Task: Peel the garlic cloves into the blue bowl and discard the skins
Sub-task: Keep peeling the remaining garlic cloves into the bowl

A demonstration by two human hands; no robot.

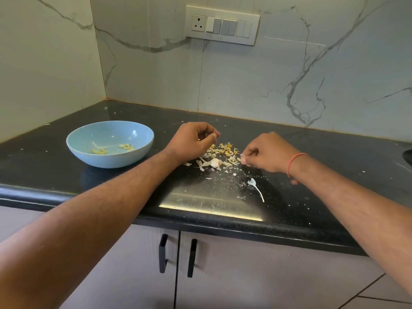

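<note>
Judging progress as partway, maybe past the middle. Dark worktop (223, 197) carries everything. Blue bowl (110, 144) sits at left, well apart from the mess, with a few peeled yellowish cloves (113, 148) lying in the bottom — that part is done. Skin pile (223, 151) lies between the two hands on the worktop, not yet discarded; flakes are scattered wider around it, plus a white stem piece (256, 186) nearer the front edge. One whitish garlic piece (215, 162) still in its skin lies at the near edge of the pile, so at least one clove is left to peel.

Left hand (194, 139) hovers over the pile's far-left side, fingers curled, thumb and fingertips close together; whether it pinches something I cannot tell. Right hand (265, 152) at the pile's right edge, fingers curled, seems to pinch a small pale bit, likely skin or a clove — too small to confirm.

Remaining: finish the last piece, gather skins, bin them.

No brands, labels or readable writing anywhere; wall switch plate (223, 25) is unmarked.
</note>
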